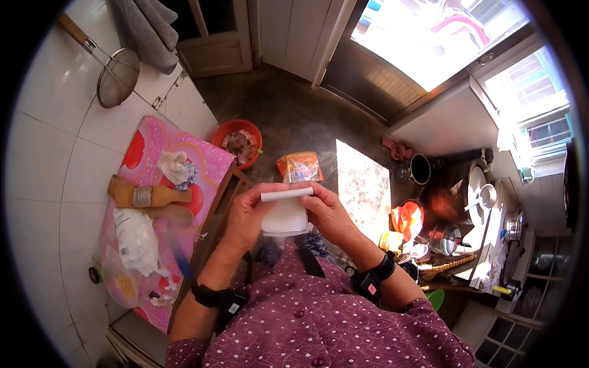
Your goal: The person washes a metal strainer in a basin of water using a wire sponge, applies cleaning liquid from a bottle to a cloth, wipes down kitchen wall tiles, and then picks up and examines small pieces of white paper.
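Both hands are together at the middle of the view. My left hand (248, 209) and my right hand (329, 214) grip the two ends of a white folded sheet (284, 216), which looks like paper or thin cloth. Its upper edge is rolled or folded over between my thumbs and fingers, and the lower part hangs flat. Beyond my fingers, lower down, an orange and clear plastic packet (301, 166) is seen. Black straps with small devices are around both wrists.
At left, a table with a pink patterned cover (214, 158) carries a wooden board with a metal grating plate (142, 196), a white plastic bag (136, 241) and a crumpled cloth (174, 168). A red basin (239, 124) holds scraps. Pots and a white ladle (487, 197) stand at right.
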Demonstrator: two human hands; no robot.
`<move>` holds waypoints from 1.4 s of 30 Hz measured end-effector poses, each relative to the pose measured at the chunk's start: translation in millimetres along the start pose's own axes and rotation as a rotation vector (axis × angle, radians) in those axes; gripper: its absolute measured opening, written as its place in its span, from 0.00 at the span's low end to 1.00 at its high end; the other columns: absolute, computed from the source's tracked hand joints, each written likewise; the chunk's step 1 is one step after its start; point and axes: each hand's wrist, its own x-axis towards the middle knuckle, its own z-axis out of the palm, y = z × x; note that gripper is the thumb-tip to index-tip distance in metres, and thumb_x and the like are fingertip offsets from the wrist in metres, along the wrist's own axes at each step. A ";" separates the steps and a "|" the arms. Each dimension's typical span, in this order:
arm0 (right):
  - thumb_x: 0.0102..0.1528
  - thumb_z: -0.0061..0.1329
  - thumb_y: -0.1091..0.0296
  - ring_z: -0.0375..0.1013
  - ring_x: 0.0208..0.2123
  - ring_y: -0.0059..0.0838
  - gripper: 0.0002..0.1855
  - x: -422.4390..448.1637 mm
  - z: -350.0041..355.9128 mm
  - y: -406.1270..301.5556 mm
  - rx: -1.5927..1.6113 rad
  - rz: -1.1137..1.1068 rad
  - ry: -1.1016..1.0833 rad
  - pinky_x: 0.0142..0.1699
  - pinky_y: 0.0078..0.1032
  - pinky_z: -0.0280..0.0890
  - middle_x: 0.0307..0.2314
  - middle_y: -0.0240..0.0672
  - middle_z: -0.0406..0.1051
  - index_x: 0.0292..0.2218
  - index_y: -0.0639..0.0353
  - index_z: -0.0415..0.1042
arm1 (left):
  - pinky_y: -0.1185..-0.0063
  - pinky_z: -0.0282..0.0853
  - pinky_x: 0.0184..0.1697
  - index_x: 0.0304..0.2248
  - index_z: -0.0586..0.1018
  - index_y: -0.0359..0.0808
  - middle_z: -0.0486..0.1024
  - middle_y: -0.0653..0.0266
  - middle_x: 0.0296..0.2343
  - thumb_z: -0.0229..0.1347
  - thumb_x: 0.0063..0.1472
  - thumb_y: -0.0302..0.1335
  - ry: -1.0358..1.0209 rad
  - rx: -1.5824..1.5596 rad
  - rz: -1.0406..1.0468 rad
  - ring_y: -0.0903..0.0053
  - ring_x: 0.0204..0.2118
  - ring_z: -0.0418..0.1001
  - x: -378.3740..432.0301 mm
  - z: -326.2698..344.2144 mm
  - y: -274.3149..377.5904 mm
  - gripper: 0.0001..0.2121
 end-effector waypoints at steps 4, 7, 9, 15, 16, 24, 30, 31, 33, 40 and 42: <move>0.60 0.40 0.64 0.71 0.37 0.21 0.17 -3.5 3.1 -9.8 0.351 0.142 -0.044 0.37 0.23 0.68 0.37 0.33 0.70 0.48 0.59 0.65 | 0.86 0.67 0.38 0.34 0.79 0.35 0.75 0.69 0.32 0.48 0.56 0.16 -0.100 0.058 0.110 0.85 0.34 0.72 -1.4 -4.3 6.8 0.10; 0.59 0.41 0.62 0.72 0.36 0.23 0.17 -10.4 7.9 -14.8 0.030 0.138 -0.090 0.35 0.23 0.69 0.36 0.33 0.70 0.48 0.59 0.64 | 0.86 0.66 0.37 0.34 0.79 0.34 0.74 0.69 0.29 0.47 0.55 0.15 -0.130 0.205 0.296 0.85 0.32 0.71 3.5 -8.8 1.1 0.10; 0.59 0.42 0.63 0.71 0.34 0.21 0.16 -10.6 9.8 -17.3 -0.012 0.138 -0.064 0.34 0.21 0.69 0.35 0.33 0.70 0.47 0.61 0.65 | 0.85 0.65 0.37 0.32 0.79 0.34 0.73 0.68 0.30 0.47 0.54 0.15 -0.118 0.250 0.284 0.84 0.33 0.70 3.2 -4.2 2.5 0.10; 0.59 0.42 0.68 0.70 0.29 0.16 0.12 -14.5 4.4 -17.3 -0.097 0.033 0.009 0.32 0.15 0.67 0.29 0.29 0.71 0.43 0.63 0.67 | 0.83 0.67 0.39 0.41 0.73 0.34 0.72 0.66 0.31 0.44 0.60 0.21 -0.093 0.192 0.137 0.80 0.35 0.71 -3.0 11.2 21.2 0.11; 0.59 0.42 0.69 0.69 0.29 0.15 0.11 -15.5 5.1 -19.4 -0.120 -0.002 0.035 0.32 0.14 0.66 0.28 0.28 0.71 0.42 0.63 0.67 | 0.81 0.69 0.37 0.45 0.69 0.34 0.72 0.65 0.31 0.44 0.62 0.24 -0.018 -0.136 -0.027 0.79 0.36 0.72 -5.7 14.6 24.9 0.13; 0.59 0.41 0.71 0.69 0.26 0.14 0.09 -19.1 12.0 -32.2 -0.183 -0.138 0.059 0.29 0.14 0.65 0.27 0.29 0.70 0.39 0.64 0.67 | 0.82 0.72 0.23 0.47 0.65 0.33 0.74 0.61 0.32 0.47 0.62 0.30 -0.182 0.119 -0.223 0.80 0.23 0.73 -9.3 19.5 37.4 0.16; 0.59 0.40 0.72 0.69 0.24 0.15 0.08 -17.7 10.8 -33.5 -0.236 -0.113 0.057 0.27 0.14 0.65 0.26 0.30 0.70 0.39 0.63 0.67 | 0.83 0.72 0.21 0.44 0.68 0.33 0.74 0.62 0.29 0.49 0.60 0.26 -0.097 0.070 -0.180 0.81 0.20 0.73 -12.2 31.0 33.4 0.13; 0.59 0.40 0.72 0.69 0.24 0.16 0.08 -17.5 9.3 -33.2 -0.275 -0.105 0.048 0.27 0.15 0.66 0.26 0.31 0.70 0.39 0.63 0.66 | 0.84 0.71 0.21 0.44 0.69 0.34 0.73 0.62 0.28 0.49 0.60 0.25 -0.072 0.056 -0.175 0.81 0.20 0.72 -12.6 32.8 34.6 0.12; 0.59 0.39 0.72 0.70 0.24 0.17 0.08 -17.0 7.5 -29.8 -0.293 -0.105 0.018 0.28 0.15 0.66 0.27 0.31 0.70 0.40 0.62 0.66 | 0.84 0.71 0.20 0.44 0.69 0.34 0.73 0.62 0.29 0.48 0.60 0.25 -0.082 0.063 -0.155 0.82 0.20 0.72 -12.6 27.2 29.5 0.12; 0.61 0.38 0.66 0.70 0.27 0.18 0.12 -18.8 12.2 -15.1 -0.032 0.023 -0.023 0.33 0.16 0.67 0.31 0.31 0.70 0.43 0.61 0.65 | 0.87 0.68 0.19 0.45 0.68 0.35 0.73 0.64 0.29 0.48 0.61 0.25 -0.058 0.053 -0.107 0.85 0.19 0.69 -15.6 13.2 16.7 0.13; 0.61 0.39 0.64 0.70 0.26 0.17 0.12 -21.3 15.8 -11.2 -0.055 0.026 -0.004 0.32 0.16 0.67 0.29 0.31 0.70 0.43 0.61 0.66 | 0.87 0.67 0.19 0.45 0.68 0.35 0.73 0.65 0.29 0.48 0.61 0.26 -0.053 0.090 -0.124 0.86 0.20 0.69 -21.9 10.0 13.8 0.13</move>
